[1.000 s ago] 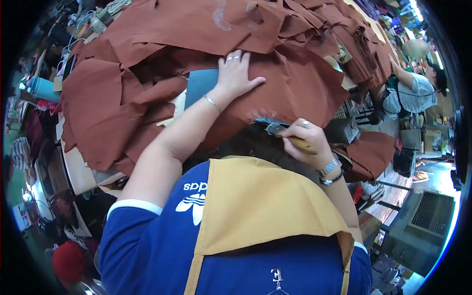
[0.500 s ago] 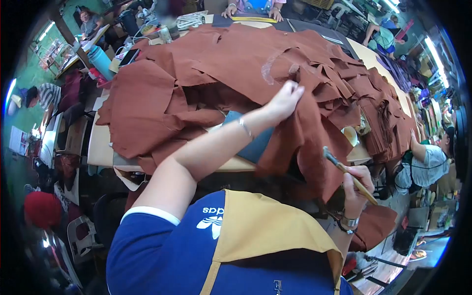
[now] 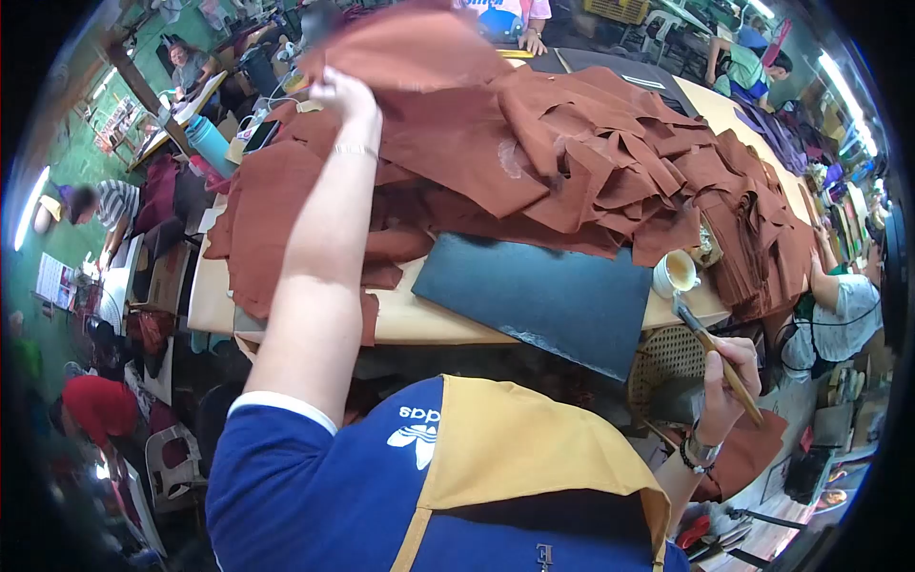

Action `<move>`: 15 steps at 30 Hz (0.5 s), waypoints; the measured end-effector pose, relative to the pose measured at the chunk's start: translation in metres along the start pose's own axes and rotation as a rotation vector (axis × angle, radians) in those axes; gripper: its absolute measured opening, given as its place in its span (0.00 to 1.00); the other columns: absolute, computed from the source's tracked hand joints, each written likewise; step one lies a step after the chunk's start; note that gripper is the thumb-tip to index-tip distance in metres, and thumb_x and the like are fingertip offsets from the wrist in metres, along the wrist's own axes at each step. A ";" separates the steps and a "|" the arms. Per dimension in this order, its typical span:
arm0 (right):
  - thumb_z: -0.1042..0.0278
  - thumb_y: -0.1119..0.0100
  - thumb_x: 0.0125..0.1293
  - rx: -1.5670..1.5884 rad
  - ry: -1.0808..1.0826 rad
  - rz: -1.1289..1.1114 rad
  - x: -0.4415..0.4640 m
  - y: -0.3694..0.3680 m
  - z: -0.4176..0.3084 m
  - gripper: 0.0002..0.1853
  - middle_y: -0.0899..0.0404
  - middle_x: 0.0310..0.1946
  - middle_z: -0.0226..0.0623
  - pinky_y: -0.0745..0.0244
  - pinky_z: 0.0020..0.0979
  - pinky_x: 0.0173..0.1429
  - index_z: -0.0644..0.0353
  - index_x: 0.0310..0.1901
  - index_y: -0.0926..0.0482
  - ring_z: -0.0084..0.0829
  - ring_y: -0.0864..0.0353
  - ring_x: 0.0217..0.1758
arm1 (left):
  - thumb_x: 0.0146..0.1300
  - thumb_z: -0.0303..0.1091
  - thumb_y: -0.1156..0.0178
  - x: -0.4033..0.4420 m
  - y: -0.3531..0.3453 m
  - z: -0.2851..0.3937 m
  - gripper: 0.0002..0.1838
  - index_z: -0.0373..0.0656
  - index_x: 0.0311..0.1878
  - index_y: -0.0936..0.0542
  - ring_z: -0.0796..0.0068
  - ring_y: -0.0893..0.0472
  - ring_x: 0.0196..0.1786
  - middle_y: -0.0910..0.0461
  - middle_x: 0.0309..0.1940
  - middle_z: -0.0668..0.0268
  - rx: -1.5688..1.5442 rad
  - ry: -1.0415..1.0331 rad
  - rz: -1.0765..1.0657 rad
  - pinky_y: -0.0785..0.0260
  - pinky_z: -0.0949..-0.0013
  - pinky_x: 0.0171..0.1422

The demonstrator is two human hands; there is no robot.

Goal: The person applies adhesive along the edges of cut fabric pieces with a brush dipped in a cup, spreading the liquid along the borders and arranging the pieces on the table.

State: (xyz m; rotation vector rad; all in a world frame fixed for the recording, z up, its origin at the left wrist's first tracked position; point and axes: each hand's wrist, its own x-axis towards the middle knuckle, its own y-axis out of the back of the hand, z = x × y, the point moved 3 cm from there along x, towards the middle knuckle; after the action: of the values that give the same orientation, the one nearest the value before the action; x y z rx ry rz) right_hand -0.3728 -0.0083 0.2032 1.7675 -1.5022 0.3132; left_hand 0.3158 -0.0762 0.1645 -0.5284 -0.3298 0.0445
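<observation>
High over the pile, my left hand is closed on the edge of a reddish-brown leather-like piece, blurred by motion. My right hand grips the wooden handle of a brush, bristles pointing up and left. Just above the bristles, a white cup with pale contents stands near the table edge. A dark board lies bare in front of me, its near corner jutting past the edge. Behind it spreads a heap of reddish-brown pieces.
The pale table runs along my front. A blue bottle and a phone stand at the far left. Across the table is a person's hand. Other people sit or bend at both sides. A woven basket is below the edge.
My left hand has swept up and left with the reddish-brown piece, baring the dark board and cup. My right hand with the brush has shifted slightly right and down.
</observation>
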 end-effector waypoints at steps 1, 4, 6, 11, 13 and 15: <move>0.82 0.38 0.60 -0.008 -0.009 -0.001 0.000 -0.001 0.003 0.08 0.19 0.39 0.40 0.26 0.28 0.50 0.66 0.41 0.19 0.29 0.21 0.42 | 0.80 0.42 0.51 -0.031 0.025 0.003 0.22 0.29 0.60 0.35 0.62 0.25 0.54 0.27 0.54 0.49 0.117 -0.036 0.046 0.31 0.59 0.64; 0.83 0.37 0.60 0.011 -0.064 -0.012 0.000 -0.006 0.013 0.08 0.19 0.39 0.39 0.26 0.28 0.49 0.66 0.41 0.19 0.29 0.22 0.43 | 0.77 0.42 0.47 -0.070 0.096 -0.049 0.23 0.30 0.59 0.35 0.57 0.24 0.55 0.27 0.54 0.45 0.440 0.110 -0.003 0.31 0.57 0.63; 0.83 0.37 0.60 0.011 -0.083 -0.023 0.002 -0.010 0.016 0.08 0.19 0.39 0.38 0.26 0.28 0.49 0.66 0.41 0.19 0.28 0.22 0.43 | 0.75 0.41 0.43 -0.103 0.127 -0.053 0.25 0.30 0.61 0.37 0.55 0.31 0.64 0.34 0.62 0.43 0.488 0.141 -0.083 0.38 0.57 0.71; 0.83 0.38 0.61 -0.014 -0.127 -0.052 0.007 -0.022 0.020 0.07 0.20 0.38 0.36 0.27 0.26 0.49 0.67 0.41 0.19 0.26 0.22 0.42 | 0.72 0.36 0.38 -0.197 0.129 0.055 0.24 0.38 0.65 0.34 0.65 0.34 0.68 0.37 0.65 0.53 0.407 -0.274 -0.557 0.42 0.60 0.75; 0.84 0.39 0.62 -0.019 -0.103 -0.066 0.011 -0.029 0.022 0.06 0.20 0.38 0.35 0.27 0.26 0.50 0.67 0.41 0.19 0.25 0.22 0.41 | 0.72 0.29 0.40 -0.245 0.100 0.136 0.06 0.39 0.49 0.20 0.75 0.20 0.49 0.20 0.49 0.64 -0.179 0.212 -0.997 0.27 0.71 0.57; 0.84 0.39 0.63 -0.056 -0.049 -0.100 0.016 -0.037 0.021 0.06 0.20 0.38 0.35 0.27 0.27 0.50 0.67 0.41 0.19 0.25 0.22 0.41 | 0.67 0.33 0.33 -0.272 0.087 0.235 0.08 0.39 0.35 0.17 0.69 0.17 0.41 0.18 0.36 0.63 -0.389 0.075 -1.482 0.26 0.68 0.48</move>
State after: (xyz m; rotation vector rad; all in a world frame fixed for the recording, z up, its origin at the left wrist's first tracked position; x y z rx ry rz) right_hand -0.3402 -0.0341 0.1847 1.8101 -1.4363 0.1768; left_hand -0.0128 0.0795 0.2311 -0.5578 -0.5949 -1.4932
